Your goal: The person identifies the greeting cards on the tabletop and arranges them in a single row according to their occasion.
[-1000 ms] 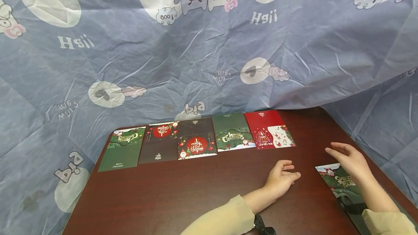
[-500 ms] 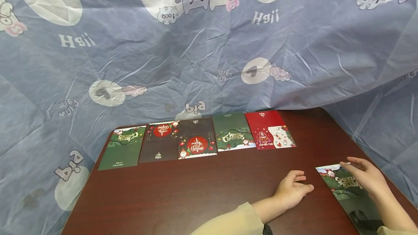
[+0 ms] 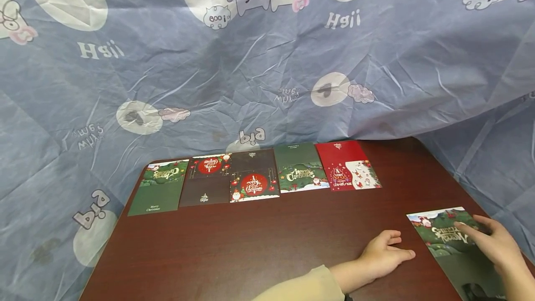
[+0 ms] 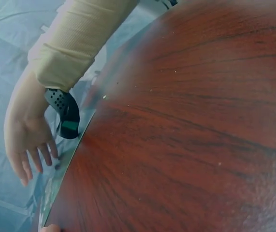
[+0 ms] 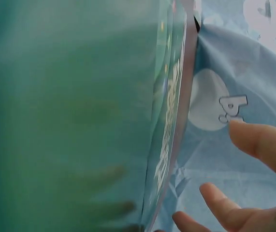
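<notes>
A green Merry Christmas card (image 3: 464, 264) lies unfolded at the table's right side, its printed half towards the back and upside down. Over its right side is my right hand (image 3: 495, 244), fingers spread with nothing gripped; whether it touches the card is unclear. In the right wrist view the glossy card (image 5: 70, 96) fills the left, and the loosely bent fingers (image 5: 261, 145) are apart from it. My left hand (image 3: 383, 255) is by the table to the card's left, fingers relaxed and holding nothing. Only its fingertips (image 4: 50, 228) show in the left wrist view.
A row of unfolded Christmas cards runs along the table's back: a green one (image 3: 160, 187), two dark ones (image 3: 205, 185) (image 3: 254, 178), another green one (image 3: 302, 168) and a red one (image 3: 344, 152). Behind hangs a blue printed cloth (image 3: 234, 73). The brown table (image 3: 251, 240) extends in front.
Both hands have moved right and nearer to me. My right hand has shifted off the card's middle towards its right side, so more of the print shows. The cards stay put.
</notes>
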`<state>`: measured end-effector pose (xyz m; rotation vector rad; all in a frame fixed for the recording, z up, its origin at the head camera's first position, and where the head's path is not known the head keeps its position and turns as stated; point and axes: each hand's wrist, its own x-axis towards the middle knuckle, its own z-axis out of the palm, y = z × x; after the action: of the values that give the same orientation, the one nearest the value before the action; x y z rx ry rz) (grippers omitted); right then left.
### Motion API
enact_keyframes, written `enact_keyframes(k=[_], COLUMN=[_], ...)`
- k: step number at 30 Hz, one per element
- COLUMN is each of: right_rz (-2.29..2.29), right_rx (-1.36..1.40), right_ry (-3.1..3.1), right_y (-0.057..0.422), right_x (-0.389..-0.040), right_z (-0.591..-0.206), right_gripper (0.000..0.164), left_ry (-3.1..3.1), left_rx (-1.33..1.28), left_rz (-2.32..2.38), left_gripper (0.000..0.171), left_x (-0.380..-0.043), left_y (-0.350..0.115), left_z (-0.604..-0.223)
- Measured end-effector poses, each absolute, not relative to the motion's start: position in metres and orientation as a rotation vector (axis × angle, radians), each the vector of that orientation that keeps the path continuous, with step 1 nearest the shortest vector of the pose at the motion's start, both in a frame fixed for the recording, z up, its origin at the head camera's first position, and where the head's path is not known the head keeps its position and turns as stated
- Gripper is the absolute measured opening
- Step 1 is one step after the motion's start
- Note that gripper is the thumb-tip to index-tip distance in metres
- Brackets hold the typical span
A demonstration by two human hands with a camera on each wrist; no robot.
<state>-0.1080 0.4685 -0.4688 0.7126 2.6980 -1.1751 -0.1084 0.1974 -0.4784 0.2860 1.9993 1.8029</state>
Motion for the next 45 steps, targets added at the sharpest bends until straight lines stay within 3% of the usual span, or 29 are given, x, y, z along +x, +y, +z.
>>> enact_keyframes(k=[14,32,39,45], right_rz=[-0.721,-0.597,-0.636,-1.047], right_rx=[0.775,0.81,0.808,0.925], right_ry=[2.846,2.791,2.778,2.596], right_y=[0.476,0.473,0.474,0.486], right_x=[-0.096,-0.091,-0.09,-0.089], right_z=[-0.481,-0.476,-0.479,-0.489], right_gripper=[0.104,0.111,0.109,0.102], left_ry=[1.855,1.752,1.734,1.731], left_rx=[0.239,0.196,0.21,0.211], left_rz=[1.867,1.915,1.891,1.914], left_gripper=[0.036,0.033,0.034,0.032], left_x=[-0.105,-0.095,-0.092,-0.092], left_y=[0.202,0.216,0.218,0.22], left_z=[-0.481,-0.485,-0.485,-0.485])
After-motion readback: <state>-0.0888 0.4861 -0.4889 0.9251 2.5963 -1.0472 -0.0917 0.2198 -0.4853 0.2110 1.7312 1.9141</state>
